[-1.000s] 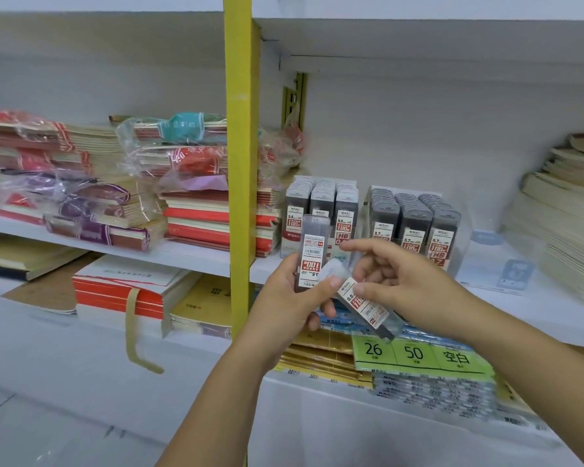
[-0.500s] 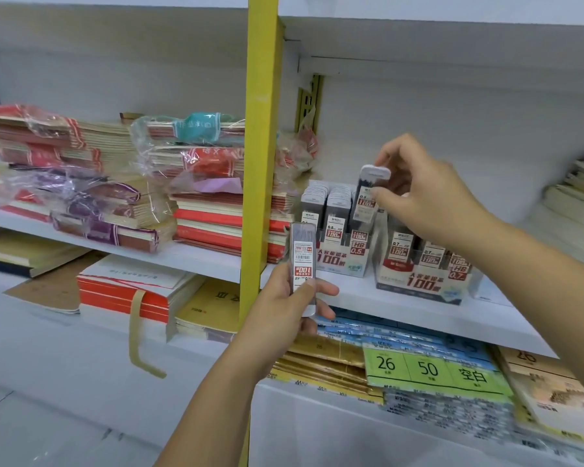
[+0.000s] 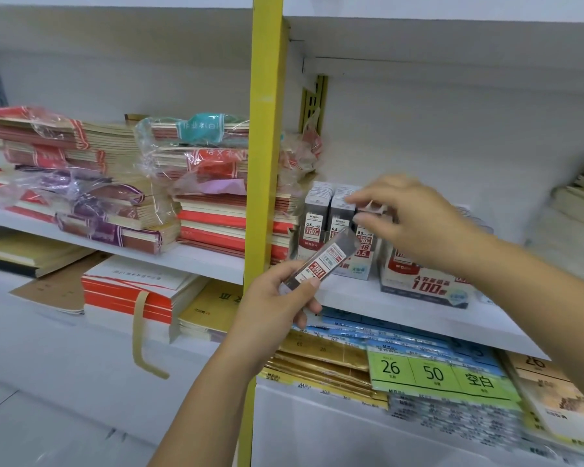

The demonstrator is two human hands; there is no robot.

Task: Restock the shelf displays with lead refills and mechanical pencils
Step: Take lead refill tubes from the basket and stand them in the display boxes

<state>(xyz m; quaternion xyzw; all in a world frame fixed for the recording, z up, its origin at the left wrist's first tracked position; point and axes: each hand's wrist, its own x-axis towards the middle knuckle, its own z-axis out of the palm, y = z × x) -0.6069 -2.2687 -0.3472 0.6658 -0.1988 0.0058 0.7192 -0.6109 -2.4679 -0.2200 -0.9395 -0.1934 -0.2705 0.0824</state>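
The left hand [image 3: 277,305] grips a lead box [image 3: 321,261], tilted up toward the display box [image 3: 338,230] on the shelf [image 3: 402,308]. The right hand [image 3: 415,224] is nearer, fingers pinching a box top there.

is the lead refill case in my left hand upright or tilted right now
Tilted. The lead refill case leans up and to the right from the left hand, unlike the boxed ones standing upright behind.
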